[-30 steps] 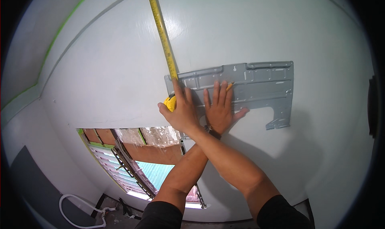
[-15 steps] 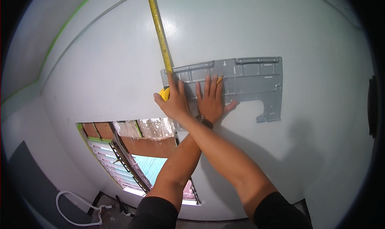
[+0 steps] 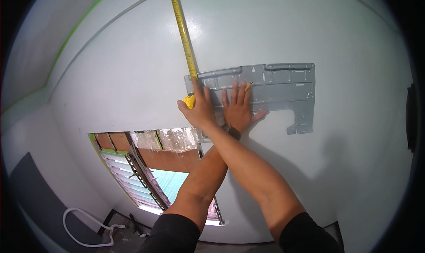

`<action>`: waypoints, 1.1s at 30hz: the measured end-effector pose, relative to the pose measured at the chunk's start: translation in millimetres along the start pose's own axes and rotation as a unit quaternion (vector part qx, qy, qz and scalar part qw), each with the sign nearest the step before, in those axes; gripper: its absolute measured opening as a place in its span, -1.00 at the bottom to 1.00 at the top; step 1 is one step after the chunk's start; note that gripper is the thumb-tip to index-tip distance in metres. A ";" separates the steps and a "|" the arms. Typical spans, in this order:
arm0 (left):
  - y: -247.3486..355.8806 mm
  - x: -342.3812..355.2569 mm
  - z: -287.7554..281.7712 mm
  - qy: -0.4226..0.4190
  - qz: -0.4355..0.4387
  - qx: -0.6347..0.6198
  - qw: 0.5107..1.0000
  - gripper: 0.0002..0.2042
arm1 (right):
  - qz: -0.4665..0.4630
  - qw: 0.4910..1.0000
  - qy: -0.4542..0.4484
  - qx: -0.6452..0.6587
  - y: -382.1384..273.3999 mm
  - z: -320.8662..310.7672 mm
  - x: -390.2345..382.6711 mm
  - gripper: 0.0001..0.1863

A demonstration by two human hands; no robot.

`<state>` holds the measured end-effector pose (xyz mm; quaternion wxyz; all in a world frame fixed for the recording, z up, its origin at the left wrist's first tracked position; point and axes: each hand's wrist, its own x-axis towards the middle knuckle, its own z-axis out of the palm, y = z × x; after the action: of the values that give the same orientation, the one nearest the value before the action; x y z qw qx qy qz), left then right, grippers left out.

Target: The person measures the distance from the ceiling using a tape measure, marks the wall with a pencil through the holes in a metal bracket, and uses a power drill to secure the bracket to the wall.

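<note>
A grey metal mounting plate lies against the white wall, wider than tall, with a leg at its lower right. My forearms cross, the right over the left. My left hand, a dark band at its wrist, presses on the plate with fingers spread flat; a yellow pencil is held by its index finger, partly hidden. At the plate's left end my right hand grips a yellow tape measure, its case mostly hidden. The tape's blade runs up the wall from my fingertips past the plate's top edge.
Below and left is a louvred window with brown panels and bare patched masonry. A white hose loops near the floor at lower left, beside a dark grey wall panel. Something dark stands at the right edge.
The whole scene has shifted slightly right in view. Both hands keep their places on the plate, and the tape blade still runs up the wall.
</note>
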<state>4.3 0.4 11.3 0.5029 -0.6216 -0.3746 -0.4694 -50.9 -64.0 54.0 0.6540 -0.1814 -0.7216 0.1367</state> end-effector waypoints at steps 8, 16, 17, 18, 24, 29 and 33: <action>-0.8 -3.2 -6.3 -0.030 -0.012 0.001 0.999 0.01 | 0.001 1.000 -0.004 0.003 -7.7 4.6 -4.2 0.07; -5.5 -4.2 -3.8 -0.027 -0.015 0.007 0.999 0.01 | 0.007 1.000 0.000 -0.012 -11.4 3.6 -4.4 0.03; -5.6 -4.5 -3.5 -0.023 -0.010 0.008 1.000 0.01 | 0.007 1.000 -0.002 -0.014 -10.0 4.6 -4.4 0.03; -5.6 -4.6 -3.0 -0.019 -0.006 0.008 1.000 0.02 | -0.004 1.000 0.006 -0.022 -9.0 5.4 -4.1 0.03; -7.6 -6.3 -1.1 0.001 0.002 0.009 1.000 0.00 | -0.027 0.998 0.026 -0.055 -4.4 8.0 -0.9 0.05; -8.7 -6.5 -3.7 -0.011 -0.002 0.009 1.000 -0.01 | -0.027 0.999 0.023 -0.036 -6.1 10.3 -0.2 0.05; -3.1 -4.7 -6.4 -0.027 -0.021 -0.050 0.998 -0.08 | -0.030 0.998 0.027 -0.049 -0.2 9.1 -0.2 0.05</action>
<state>-1.3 -5.1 7.9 0.4514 -0.6504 -0.3766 -0.4811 -60.0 -63.8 52.9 0.6675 -0.1950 -0.7145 0.0766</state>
